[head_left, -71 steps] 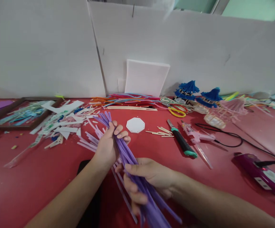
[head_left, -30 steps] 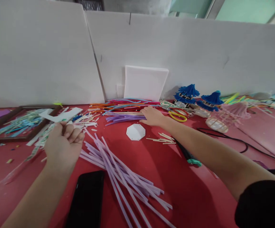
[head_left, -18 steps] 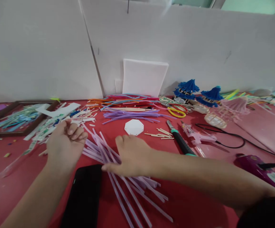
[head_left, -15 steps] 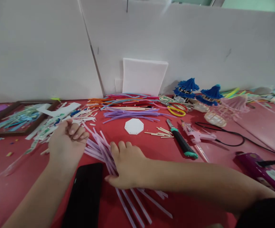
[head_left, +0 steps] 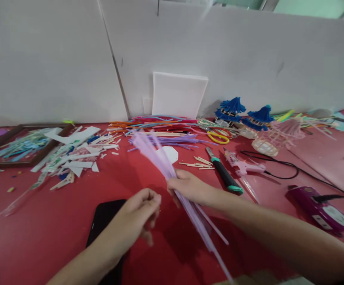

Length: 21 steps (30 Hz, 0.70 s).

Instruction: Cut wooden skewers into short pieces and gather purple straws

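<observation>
A bundle of pale purple pipe cleaners (head_left: 159, 161) is gripped in my right hand (head_left: 188, 185), slanting from upper left to lower right above the table. Its ends are smeared by motion. To the left of the bundle is my left hand (head_left: 140, 211), with loosely bent fingers partly apart and nothing visible in them. It hovers beside a black phone (head_left: 105, 215), which my left forearm partly covers. Behind the bundle lies a white octagonal plate (head_left: 172, 153), partly hidden.
Deeper purple pipe cleaners (head_left: 177, 140) lie along the back. At right are short wooden sticks (head_left: 200, 163), a utility knife (head_left: 225, 174), a pink glue gun (head_left: 246, 167), a purple power strip (head_left: 320, 208) and blue-roofed models (head_left: 232, 109). White scraps (head_left: 76, 156) and a brown frame (head_left: 11, 163) occupy the left.
My right hand has gathered the pale purple pipe cleaners off the table and lifted them. My left hand has moved right and toward me, across the phone.
</observation>
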{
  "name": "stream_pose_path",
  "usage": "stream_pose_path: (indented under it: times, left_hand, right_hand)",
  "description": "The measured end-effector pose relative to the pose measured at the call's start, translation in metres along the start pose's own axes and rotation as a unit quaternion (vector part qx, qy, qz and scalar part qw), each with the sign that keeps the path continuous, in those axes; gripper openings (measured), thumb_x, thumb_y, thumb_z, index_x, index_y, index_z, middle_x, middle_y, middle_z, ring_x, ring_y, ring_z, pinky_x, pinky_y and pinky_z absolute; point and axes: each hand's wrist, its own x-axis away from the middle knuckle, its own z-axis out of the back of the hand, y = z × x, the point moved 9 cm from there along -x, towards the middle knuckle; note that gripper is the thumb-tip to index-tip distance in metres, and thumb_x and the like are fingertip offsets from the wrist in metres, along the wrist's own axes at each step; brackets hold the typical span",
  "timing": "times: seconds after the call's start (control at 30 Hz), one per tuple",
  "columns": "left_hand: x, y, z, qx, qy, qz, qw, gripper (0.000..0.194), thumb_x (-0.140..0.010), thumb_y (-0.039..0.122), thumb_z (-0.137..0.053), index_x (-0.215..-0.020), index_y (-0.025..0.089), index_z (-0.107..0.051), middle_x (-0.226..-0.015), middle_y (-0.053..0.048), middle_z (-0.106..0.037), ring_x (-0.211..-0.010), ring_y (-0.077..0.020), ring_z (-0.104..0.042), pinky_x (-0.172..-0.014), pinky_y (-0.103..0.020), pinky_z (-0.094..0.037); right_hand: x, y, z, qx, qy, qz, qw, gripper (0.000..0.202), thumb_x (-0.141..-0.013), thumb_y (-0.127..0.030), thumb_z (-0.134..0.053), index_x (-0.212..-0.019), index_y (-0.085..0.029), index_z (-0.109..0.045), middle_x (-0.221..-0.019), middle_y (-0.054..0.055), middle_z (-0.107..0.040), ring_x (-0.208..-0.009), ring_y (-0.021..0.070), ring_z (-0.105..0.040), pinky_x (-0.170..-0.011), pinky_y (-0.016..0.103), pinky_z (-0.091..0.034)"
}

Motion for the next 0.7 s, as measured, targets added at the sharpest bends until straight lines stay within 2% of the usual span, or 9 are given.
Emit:
stream_pose_path:
  times: [0.07, 0.17, 0.23, 0.3, 0.37, 0.43, 0.5, 0.6, 0.7]
  left_hand:
    - [-0.004, -0.003, -0.012, 0.013, -0.01, 0.005, 1.0, 0.033, -0.069, 0.041, -0.07, -0.087, 0.016, -0.058, -0.077, -0.002, -0.061, -0.069, -0.0146, -0.059, -0.056, -0.025, -0.051]
    - [-0.02, 0.011, -0.02, 0.091, 0.022, -0.049, 0.994, 0.035, -0.071, 0.039, -0.07, -0.093, 0.014, -0.057, -0.087, -0.006, -0.064, -0.079, -0.0157, -0.061, -0.07, -0.027, -0.051]
    - [-0.033, 0.019, -0.017, 0.146, 0.056, -0.071, 0.985, 0.026, -0.075, 0.033, -0.067, -0.088, 0.015, -0.055, -0.074, 0.0, -0.06, -0.063, -0.0111, -0.059, -0.062, -0.025, -0.05]
    - [-0.045, 0.027, -0.02, 0.189, 0.028, -0.097, 0.977, 0.017, -0.078, 0.028, -0.063, -0.086, 0.016, -0.053, -0.055, 0.009, -0.045, -0.041, -0.0037, -0.042, -0.052, -0.022, -0.048]
    - [-0.053, 0.031, -0.02, 0.213, -0.018, -0.105, 0.971, 0.015, -0.082, 0.029, -0.058, -0.085, 0.015, -0.053, -0.048, 0.011, -0.033, -0.034, -0.0013, -0.027, -0.042, -0.016, -0.042]
    - [-0.056, 0.027, -0.025, 0.237, -0.087, -0.072, 0.965, 0.019, -0.087, 0.035, -0.051, -0.084, 0.016, -0.053, -0.046, 0.011, -0.028, -0.032, -0.0013, -0.019, -0.033, -0.012, -0.031]
    - [-0.051, 0.019, -0.035, 0.251, -0.174, -0.011, 0.952, 0.026, -0.09, 0.038, -0.041, -0.081, 0.016, -0.052, -0.046, 0.01, -0.03, -0.031, -0.0016, -0.015, -0.029, -0.011, -0.026]
    - [-0.035, 0.006, -0.054, 0.23, -0.289, 0.076, 0.926, 0.029, -0.093, 0.035, -0.034, -0.08, 0.016, -0.052, -0.049, 0.008, -0.036, -0.031, -0.0017, -0.018, -0.029, -0.013, -0.034]
    - [-0.027, -0.005, -0.062, 0.175, -0.318, 0.108, 0.926, 0.023, -0.092, 0.031, -0.036, -0.083, 0.017, -0.052, -0.053, 0.007, -0.043, -0.031, -0.002, -0.027, -0.034, -0.018, -0.046]
  right_hand:
    - [0.008, 0.006, -0.016, -0.17, -0.048, -0.017, 0.984, 0.012, -0.07, -0.026, -0.039, -0.063, -0.019, -0.045, -0.044, -0.004, -0.048, -0.037, 0.0107, -0.048, -0.037, 0.021, -0.037]
    - [0.02, 0.007, -0.053, -0.252, -0.146, -0.021, 0.956, 0.012, -0.07, -0.024, -0.043, -0.06, -0.018, -0.046, -0.043, -0.005, -0.047, -0.032, 0.0089, -0.044, -0.036, 0.021, -0.037]
    - [0.02, 0.007, -0.062, -0.24, -0.164, 0.006, 0.957, 0.011, -0.071, -0.023, -0.049, -0.063, -0.016, -0.051, -0.05, -0.004, -0.053, -0.04, 0.0083, -0.049, -0.043, 0.021, -0.042]
    - [0.014, 0.006, -0.057, -0.224, -0.151, 0.058, 0.961, 0.015, -0.073, -0.03, -0.058, -0.069, -0.015, -0.057, -0.061, -0.002, -0.059, -0.051, 0.0082, -0.054, -0.052, 0.02, -0.045]
    - [0.005, 0.009, -0.044, -0.223, -0.128, 0.083, 0.963, 0.033, -0.074, -0.046, -0.059, -0.065, -0.015, -0.058, -0.062, -0.001, -0.059, -0.051, 0.0083, -0.054, -0.048, 0.02, -0.044]
    - [-0.004, 0.016, -0.024, -0.246, -0.069, 0.083, 0.963, 0.048, -0.075, -0.059, -0.052, -0.054, -0.015, -0.052, -0.051, -0.001, -0.054, -0.041, 0.0079, -0.05, -0.036, 0.019, -0.037]
    - [-0.009, 0.021, 0.001, -0.307, 0.025, 0.106, 0.946, 0.044, -0.075, -0.058, -0.054, -0.061, -0.017, -0.051, -0.047, -0.004, -0.049, -0.037, 0.0081, -0.047, -0.031, 0.018, -0.032]
    - [-0.008, 0.021, 0.026, -0.406, 0.112, 0.165, 0.892, 0.028, -0.076, -0.047, -0.06, -0.085, -0.022, -0.051, -0.059, -0.006, -0.054, -0.045, 0.0085, -0.05, -0.038, 0.019, -0.04]
    - [-0.007, 0.024, 0.039, -0.435, 0.171, 0.197, 0.862, 0.023, -0.08, -0.041, -0.058, -0.094, -0.024, -0.053, -0.062, -0.006, -0.052, -0.05, 0.0084, -0.051, -0.043, 0.02, -0.043]
